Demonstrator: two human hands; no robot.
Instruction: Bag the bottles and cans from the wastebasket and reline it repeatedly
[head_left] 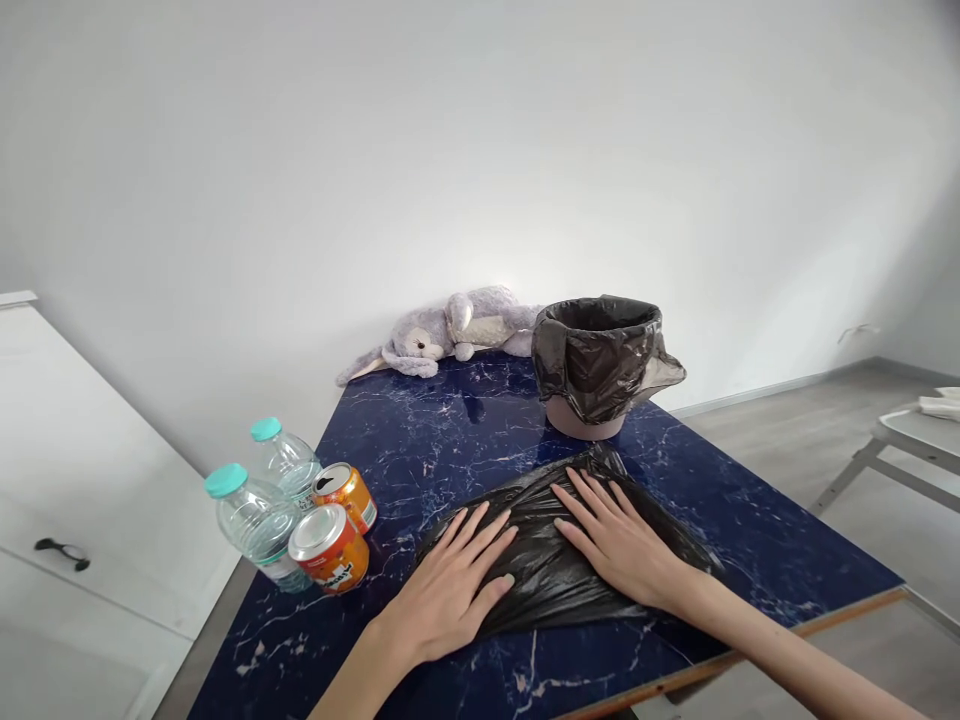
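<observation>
A black plastic bag [547,580] lies flattened on the dark blue marble table [450,430]. My left hand [450,590] rests flat on the bag's left part, fingers stretched out and spread. My right hand [619,540] lies flat on the bag's right part, fingers apart as well. Neither hand grips anything. Beyond the bag stands a small bin [596,370] lined with another black bag.
Two orange cans [334,530] and two clear bottles with teal caps [259,510] stand at the table's left edge. A grey plush rabbit [450,330] lies at the far edge by the wall. A white cabinet [67,500] is at the left, a light table [900,440] at the right.
</observation>
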